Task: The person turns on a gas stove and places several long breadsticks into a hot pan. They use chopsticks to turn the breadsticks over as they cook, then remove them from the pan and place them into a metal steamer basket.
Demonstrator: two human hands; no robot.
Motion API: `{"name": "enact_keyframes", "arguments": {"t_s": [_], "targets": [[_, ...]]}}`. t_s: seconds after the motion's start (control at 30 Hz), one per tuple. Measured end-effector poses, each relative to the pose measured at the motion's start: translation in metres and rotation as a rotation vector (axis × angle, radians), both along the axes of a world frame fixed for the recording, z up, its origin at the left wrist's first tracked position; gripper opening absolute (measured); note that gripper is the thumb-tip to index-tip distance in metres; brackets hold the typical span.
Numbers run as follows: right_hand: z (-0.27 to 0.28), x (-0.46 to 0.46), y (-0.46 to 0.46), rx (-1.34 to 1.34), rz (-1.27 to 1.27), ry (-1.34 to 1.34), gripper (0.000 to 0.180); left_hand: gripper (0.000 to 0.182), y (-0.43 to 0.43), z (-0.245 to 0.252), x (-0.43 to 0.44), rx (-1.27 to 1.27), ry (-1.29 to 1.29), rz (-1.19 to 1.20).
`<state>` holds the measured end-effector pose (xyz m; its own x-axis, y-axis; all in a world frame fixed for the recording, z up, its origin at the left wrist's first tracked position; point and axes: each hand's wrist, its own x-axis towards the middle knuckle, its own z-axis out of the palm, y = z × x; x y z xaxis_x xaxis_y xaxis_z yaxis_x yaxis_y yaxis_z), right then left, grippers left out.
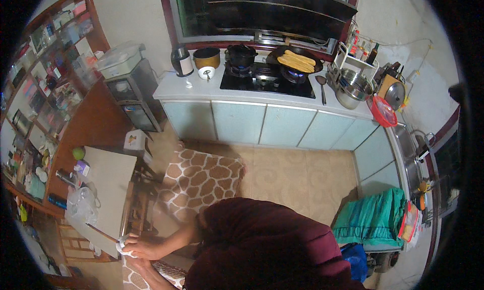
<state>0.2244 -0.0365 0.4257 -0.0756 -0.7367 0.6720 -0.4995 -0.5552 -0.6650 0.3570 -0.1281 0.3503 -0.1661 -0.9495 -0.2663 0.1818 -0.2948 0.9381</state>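
Observation:
Both my hands are at the table's near corner, at the lower left. My right hand is closed over a crumpled white item, which looks like a cloth or tissue. Below it, my left hand grips the same item from underneath, its fingers mostly hidden. A thin brown stick, perhaps a chopstick or a pair, runs out of the white item over the table. Beyond it lies a clear plastic bag. Fried dough sticks rest in a black wok over a blue flame.
A black pot sits over the other lit burner. A spatula, steel basins, a kettle and a brown pot line the counter. The white stool and giraffe-patterned mat are by the table.

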Motion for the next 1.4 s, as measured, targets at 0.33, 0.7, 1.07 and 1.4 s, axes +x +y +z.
{"name": "enact_keyframes", "arguments": {"t_s": [0.33, 0.7, 1.07, 1.4], "targets": [[-0.02, -0.025, -0.044, 0.633, -0.007, -0.004, 0.021, 0.026, 0.01, 0.0, -0.025, -0.086, 0.095, -0.145], [-0.002, -0.049, -0.062, 0.868, 0.64, -0.839, 0.036, 0.021, 0.053, 0.074, -0.049, 0.041, 0.315, -0.2], [-0.004, -0.12, -0.128, 0.608, 0.585, -1.179, 0.027, 0.027, 0.044, 0.032, -0.02, 0.29, 0.588, -0.072], [-0.083, -0.027, -0.109, 0.803, 0.401, 0.041, 0.032, 0.033, -0.058, -0.009, -0.041, -0.012, -0.268, 0.259]]}}
